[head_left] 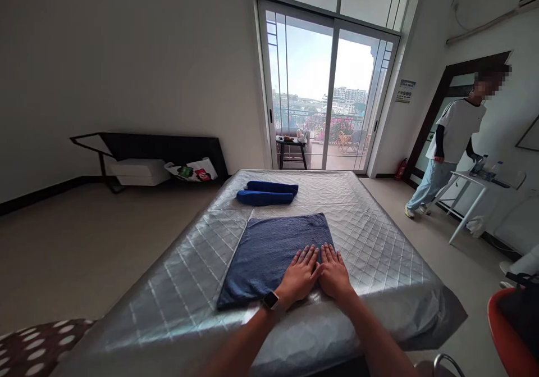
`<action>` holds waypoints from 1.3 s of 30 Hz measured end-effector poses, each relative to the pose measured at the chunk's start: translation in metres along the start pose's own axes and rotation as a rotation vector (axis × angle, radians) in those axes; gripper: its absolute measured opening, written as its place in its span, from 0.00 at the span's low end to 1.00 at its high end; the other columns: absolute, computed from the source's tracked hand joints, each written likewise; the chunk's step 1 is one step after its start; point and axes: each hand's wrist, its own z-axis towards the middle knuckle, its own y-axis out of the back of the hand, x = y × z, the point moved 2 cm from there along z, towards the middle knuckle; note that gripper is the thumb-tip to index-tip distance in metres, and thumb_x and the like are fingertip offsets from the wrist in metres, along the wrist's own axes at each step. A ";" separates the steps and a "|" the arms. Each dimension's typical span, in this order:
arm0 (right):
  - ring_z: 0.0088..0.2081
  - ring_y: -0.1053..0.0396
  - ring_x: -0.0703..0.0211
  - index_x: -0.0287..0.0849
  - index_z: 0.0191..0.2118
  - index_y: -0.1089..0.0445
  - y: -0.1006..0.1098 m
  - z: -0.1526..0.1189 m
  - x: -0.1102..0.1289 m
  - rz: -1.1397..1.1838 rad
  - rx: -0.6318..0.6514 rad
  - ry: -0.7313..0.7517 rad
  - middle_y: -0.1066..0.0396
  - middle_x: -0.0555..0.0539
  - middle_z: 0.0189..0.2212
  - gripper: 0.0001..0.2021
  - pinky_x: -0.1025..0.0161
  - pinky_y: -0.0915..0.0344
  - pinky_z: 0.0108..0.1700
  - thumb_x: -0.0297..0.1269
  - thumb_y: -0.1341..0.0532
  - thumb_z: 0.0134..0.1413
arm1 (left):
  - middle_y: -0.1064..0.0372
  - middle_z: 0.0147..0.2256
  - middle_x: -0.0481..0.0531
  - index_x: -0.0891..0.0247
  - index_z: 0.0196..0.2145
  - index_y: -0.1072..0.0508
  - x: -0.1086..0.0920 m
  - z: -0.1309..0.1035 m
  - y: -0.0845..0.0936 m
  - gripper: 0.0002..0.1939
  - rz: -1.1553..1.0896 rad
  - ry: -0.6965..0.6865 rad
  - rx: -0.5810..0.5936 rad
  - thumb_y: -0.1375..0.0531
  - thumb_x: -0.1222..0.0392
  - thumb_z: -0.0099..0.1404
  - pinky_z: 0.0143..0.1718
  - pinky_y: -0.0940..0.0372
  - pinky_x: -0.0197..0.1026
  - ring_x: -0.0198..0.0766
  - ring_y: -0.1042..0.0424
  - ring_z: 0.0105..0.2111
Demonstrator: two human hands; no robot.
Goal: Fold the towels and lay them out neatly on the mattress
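A dark blue towel (269, 250) lies spread out on the silver quilted cover (374, 236) of a bed. My left hand (300, 275), with a watch on the wrist, rests flat on the towel's right part, fingers stretched out. Close beside it, my right hand (334, 270) lies flat at the towel's right edge, its fingers straight. The thumbs touch or overlap. Neither hand holds anything. Beyond the towel, two rolled or folded blue towels (265, 198) lie side by side, one behind the other.
A person (457, 127) stands at the right by a small white table (480, 181) with bottles. An orange chair (503, 321) is at the lower right. At the left, a black bench (164, 145) stands against the wall. Spotted brown fabric (40, 346) shows at the lower left.
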 end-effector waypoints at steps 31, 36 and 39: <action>0.72 0.61 0.56 0.36 0.72 0.53 0.020 -0.023 0.008 0.050 -0.003 -0.060 0.56 0.42 0.71 0.29 0.53 0.61 0.70 0.43 0.59 0.70 | 0.33 0.61 0.54 0.58 0.55 0.25 0.096 -0.138 0.103 0.24 -0.005 0.452 0.116 0.54 0.51 0.73 0.64 0.40 0.53 0.47 0.36 0.62; 0.72 0.62 0.55 0.34 0.72 0.54 0.020 -0.029 0.011 0.078 0.073 -0.077 0.57 0.42 0.71 0.30 0.54 0.60 0.70 0.42 0.58 0.70 | 0.43 0.67 0.53 0.58 0.63 0.34 0.044 -0.055 0.088 0.26 -0.045 0.245 0.105 0.55 0.49 0.74 0.67 0.45 0.50 0.43 0.44 0.67; 0.73 0.63 0.55 0.33 0.72 0.55 0.019 -0.028 0.011 0.087 0.083 -0.069 0.59 0.42 0.72 0.30 0.53 0.61 0.71 0.42 0.58 0.70 | 0.49 0.69 0.54 0.54 0.67 0.41 0.037 -0.028 0.068 0.29 -0.037 0.167 0.215 0.55 0.43 0.74 0.68 0.49 0.55 0.47 0.50 0.69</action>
